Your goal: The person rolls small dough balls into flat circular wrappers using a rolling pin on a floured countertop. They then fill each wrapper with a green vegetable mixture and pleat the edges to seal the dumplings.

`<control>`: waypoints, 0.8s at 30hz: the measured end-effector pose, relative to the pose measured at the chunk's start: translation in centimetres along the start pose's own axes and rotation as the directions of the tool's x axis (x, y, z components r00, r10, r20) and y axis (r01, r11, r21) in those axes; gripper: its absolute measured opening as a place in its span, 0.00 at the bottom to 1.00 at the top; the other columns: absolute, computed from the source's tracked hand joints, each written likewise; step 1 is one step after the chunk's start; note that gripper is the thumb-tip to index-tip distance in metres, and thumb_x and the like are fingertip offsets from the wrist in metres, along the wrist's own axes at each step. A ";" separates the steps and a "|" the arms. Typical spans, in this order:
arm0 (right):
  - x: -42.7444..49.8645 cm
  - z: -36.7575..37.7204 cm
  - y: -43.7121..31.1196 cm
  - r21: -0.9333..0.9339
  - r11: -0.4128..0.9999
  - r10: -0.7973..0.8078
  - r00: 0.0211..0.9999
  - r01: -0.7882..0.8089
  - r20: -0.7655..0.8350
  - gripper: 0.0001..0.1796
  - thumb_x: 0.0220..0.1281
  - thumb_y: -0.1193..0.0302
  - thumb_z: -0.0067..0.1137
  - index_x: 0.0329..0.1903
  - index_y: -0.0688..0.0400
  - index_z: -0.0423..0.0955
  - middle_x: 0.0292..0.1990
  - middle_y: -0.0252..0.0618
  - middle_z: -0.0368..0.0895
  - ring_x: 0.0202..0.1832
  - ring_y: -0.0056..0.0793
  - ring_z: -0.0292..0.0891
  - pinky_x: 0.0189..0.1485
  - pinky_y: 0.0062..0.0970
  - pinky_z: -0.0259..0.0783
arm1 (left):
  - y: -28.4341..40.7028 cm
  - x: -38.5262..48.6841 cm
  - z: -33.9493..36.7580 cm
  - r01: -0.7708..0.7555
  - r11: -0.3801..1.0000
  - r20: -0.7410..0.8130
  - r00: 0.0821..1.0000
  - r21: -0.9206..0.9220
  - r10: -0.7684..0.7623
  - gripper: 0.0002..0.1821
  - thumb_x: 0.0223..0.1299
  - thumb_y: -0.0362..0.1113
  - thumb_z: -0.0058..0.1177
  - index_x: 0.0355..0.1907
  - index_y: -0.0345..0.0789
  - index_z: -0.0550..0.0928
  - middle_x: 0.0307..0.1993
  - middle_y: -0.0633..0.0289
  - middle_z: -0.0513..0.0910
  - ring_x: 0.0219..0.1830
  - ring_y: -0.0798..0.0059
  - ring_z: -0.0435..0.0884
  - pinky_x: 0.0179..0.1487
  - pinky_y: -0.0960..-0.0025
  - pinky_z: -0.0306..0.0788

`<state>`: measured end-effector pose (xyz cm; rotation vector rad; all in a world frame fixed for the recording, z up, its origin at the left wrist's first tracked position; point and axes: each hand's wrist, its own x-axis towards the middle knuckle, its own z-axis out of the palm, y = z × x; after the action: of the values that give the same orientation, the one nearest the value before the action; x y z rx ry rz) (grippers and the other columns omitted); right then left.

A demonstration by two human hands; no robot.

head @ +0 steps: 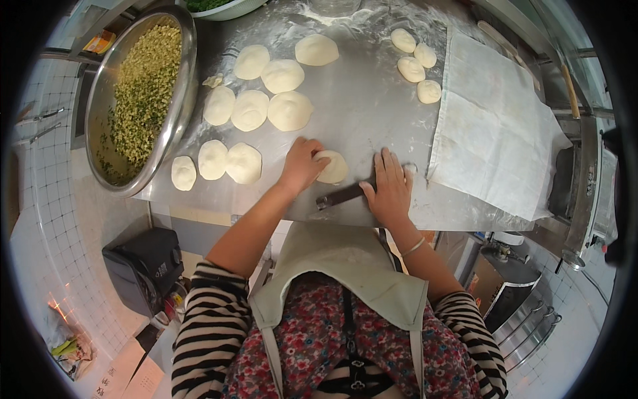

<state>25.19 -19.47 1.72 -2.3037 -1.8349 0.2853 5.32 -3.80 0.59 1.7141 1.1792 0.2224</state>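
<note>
My left hand (302, 164) has its thumb and fingertips on the left edge of a small flattened dough round (333, 168) on the metal worktop. To the right, my right hand (390, 187) lies palm down over a dark rolling pin (344, 196), which slants out to the left from beneath it. Several flattened dough rounds (250, 110) rest in a group beyond my left hand. Nearer the left edge lie a pair of rounds (243, 163) and a smaller one (184, 173). Several small dough balls (411, 69) sit at the back right.
A steel basin (192, 95) of chopped yellow and green filling stands at the left. White cloth (491, 119) covers the worktop's right side. A bowl of greens (224, 12) is at the back, and a black bag (144, 269) stands below the worktop.
</note>
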 end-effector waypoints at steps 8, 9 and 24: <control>12.0 1.9 -2.3 0.083 0.996 0.029 0.983 -0.014 -0.181 0.40 0.65 0.53 0.62 0.74 0.60 0.65 0.77 0.46 0.61 0.77 0.45 0.58 0.74 0.51 0.56 | 1.4 -0.4 -0.7 0.167 0.971 -0.028 0.984 -0.173 -0.174 0.18 0.54 0.39 0.71 0.41 0.29 0.82 0.40 0.50 0.86 0.41 0.62 0.85 0.48 0.63 0.77; 12.9 2.2 -2.4 0.102 0.995 0.036 0.976 -0.015 -0.216 0.39 0.66 0.53 0.62 0.74 0.60 0.65 0.77 0.46 0.61 0.77 0.44 0.58 0.74 0.51 0.56 | 1.4 0.2 -0.5 0.134 0.980 -0.016 0.990 -0.149 -0.138 0.18 0.54 0.40 0.71 0.41 0.30 0.83 0.41 0.51 0.86 0.42 0.61 0.85 0.49 0.62 0.77; 11.2 1.6 -2.8 0.092 0.989 -0.103 0.981 0.119 -0.163 0.38 0.66 0.53 0.60 0.73 0.59 0.67 0.77 0.45 0.62 0.77 0.44 0.59 0.73 0.48 0.58 | -0.6 -1.4 -1.1 0.164 0.980 -0.098 0.979 -0.116 -0.176 0.21 0.60 0.41 0.68 0.47 0.25 0.82 0.37 0.53 0.86 0.40 0.68 0.85 0.48 0.66 0.79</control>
<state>24.61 -7.91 0.50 -2.0836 -1.8189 0.1701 3.59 -4.24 1.17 1.5139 1.3620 0.2712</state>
